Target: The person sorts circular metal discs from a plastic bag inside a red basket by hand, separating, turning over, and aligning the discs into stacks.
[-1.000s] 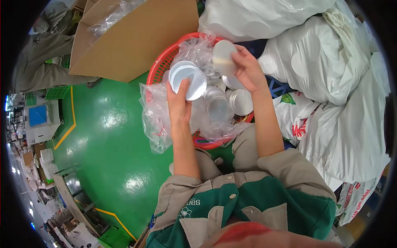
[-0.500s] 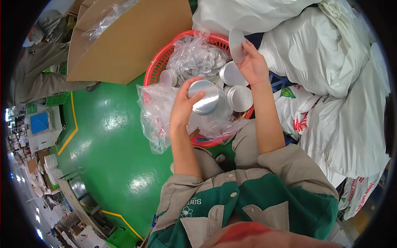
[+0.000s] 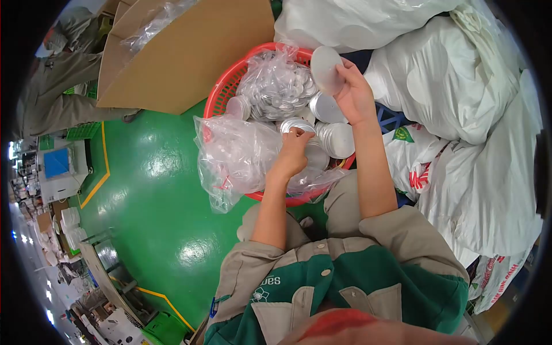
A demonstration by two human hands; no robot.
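My right hand (image 3: 355,95) is raised over the far right rim of the red basket (image 3: 215,92), pinching a round, pale, flat disc (image 3: 326,70) by its edge. Down inside the basket is my left hand (image 3: 293,152), with its bent fingers on the near edge of a stack of silvery metal discs (image 3: 294,123). The fingertips are partly hidden. Around it stand more disc stacks (image 3: 338,141), and a clear plastic bag full of small metal discs (image 3: 276,86) lies behind. Crumpled clear plastic (image 3: 238,149) hangs over the basket's left rim.
A large cardboard box (image 3: 190,57) stands at upper left, with another person's legs (image 3: 63,86) beyond it. Big white sacks (image 3: 437,75) crowd the right side. Green floor (image 3: 155,190) with yellow lines stretches to the left, toward a workbench.
My left hand has lowered the shiny disc stack from above the basket down among the other stacks. My right hand has shifted slightly, turning its disc more face-on to the camera.
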